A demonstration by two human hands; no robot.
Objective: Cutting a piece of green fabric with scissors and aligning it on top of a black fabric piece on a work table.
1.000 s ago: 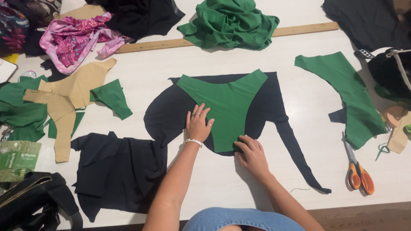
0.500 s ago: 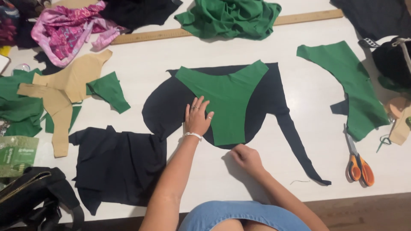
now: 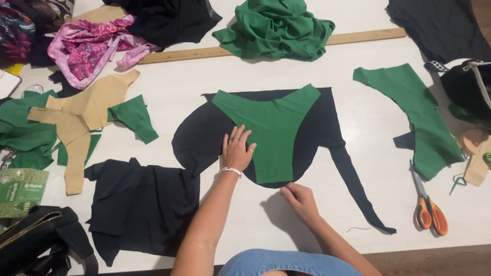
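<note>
A green brief-shaped fabric piece [image 3: 276,128] lies on top of a larger black fabric piece [image 3: 199,135] in the middle of the white table [image 3: 204,76]. My left hand [image 3: 236,151] rests flat, fingers spread, on the black fabric at the green piece's left edge. It wears rings and a bracelet. My right hand [image 3: 299,199] sits with fingers curled at the lower edge of the black fabric, just below the green piece's narrow bottom end; whether it pinches the fabric I cannot tell.
Orange-handled scissors [image 3: 428,207] lie at the right. A second green cut piece [image 3: 419,117] is far right, a black piece [image 3: 138,204] lower left. Tan and green scraps [image 3: 84,115], a pink garment [image 3: 89,46], bundled green cloth [image 3: 276,25], a wooden ruler [image 3: 358,37] and a black bag [image 3: 36,243] surround.
My right hand has slid down off the green piece to the black fabric's lower edge. My left hand has stayed pressed on the fabric.
</note>
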